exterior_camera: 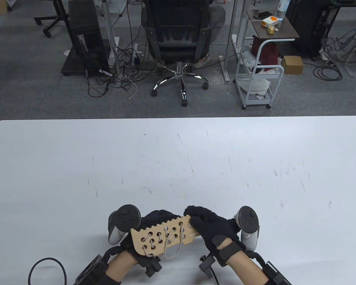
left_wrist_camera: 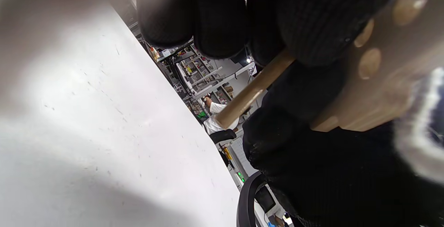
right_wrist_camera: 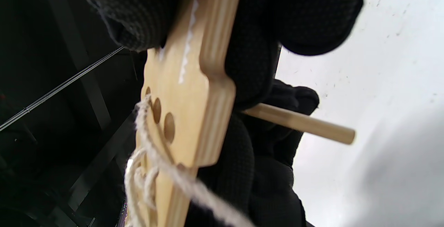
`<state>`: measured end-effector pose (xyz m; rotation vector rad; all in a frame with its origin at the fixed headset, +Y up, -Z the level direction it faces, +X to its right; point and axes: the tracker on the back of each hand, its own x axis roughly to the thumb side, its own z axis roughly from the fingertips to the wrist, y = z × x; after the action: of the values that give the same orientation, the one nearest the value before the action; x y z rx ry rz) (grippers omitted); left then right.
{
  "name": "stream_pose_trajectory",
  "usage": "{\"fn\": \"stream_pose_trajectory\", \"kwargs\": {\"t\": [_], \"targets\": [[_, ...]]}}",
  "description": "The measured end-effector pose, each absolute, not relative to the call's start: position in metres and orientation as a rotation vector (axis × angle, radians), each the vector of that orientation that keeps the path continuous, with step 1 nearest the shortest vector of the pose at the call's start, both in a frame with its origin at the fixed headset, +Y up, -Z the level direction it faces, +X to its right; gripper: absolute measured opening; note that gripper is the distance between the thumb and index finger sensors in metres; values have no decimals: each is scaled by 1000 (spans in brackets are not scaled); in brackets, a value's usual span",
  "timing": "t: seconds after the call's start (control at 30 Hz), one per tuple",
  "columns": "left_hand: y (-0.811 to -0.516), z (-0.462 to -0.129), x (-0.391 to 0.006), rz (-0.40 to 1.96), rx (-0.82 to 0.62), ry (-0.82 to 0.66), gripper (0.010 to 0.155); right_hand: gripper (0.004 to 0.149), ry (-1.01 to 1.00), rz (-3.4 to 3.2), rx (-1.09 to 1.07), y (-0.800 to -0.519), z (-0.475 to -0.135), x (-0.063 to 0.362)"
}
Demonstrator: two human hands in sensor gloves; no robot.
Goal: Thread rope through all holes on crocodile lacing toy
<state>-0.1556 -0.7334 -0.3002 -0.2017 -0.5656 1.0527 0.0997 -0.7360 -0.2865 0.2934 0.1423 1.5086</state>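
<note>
White table (exterior_camera: 178, 166), office clutter behind. Crocodile lacing toy (exterior_camera: 163, 237) held off the tabletop near the front edge, btwn both hands. Rope (exterior_camera: 169, 241) runs thru several middle holes w/ a slack loop below; left-end holes look empty, so approx. halfway. Wooden needle (right_wrist_camera: 305, 124) sticks out the back side, pinched by left hand (exterior_camera: 154, 218) behind the board. Right hand (exterior_camera: 213, 227) grips the toy's right end.
</note>
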Motion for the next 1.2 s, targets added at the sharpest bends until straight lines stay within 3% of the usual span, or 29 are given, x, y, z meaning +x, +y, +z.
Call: {"fn": "stream_pose_trajectory", "kwargs": {"t": [0.43,1.0,1.2], "targets": [[-735,-304,-161,1105,-216,-535,48,45,118,1482,247,-735,-290,109],[-728,-318,-196,1177,-96,-400,52,45,70,1465,190,-734,-298,125],[-728,-323,-206,1167,-57,-372,60,45,58,1460,170,-735,-301,131]]}}
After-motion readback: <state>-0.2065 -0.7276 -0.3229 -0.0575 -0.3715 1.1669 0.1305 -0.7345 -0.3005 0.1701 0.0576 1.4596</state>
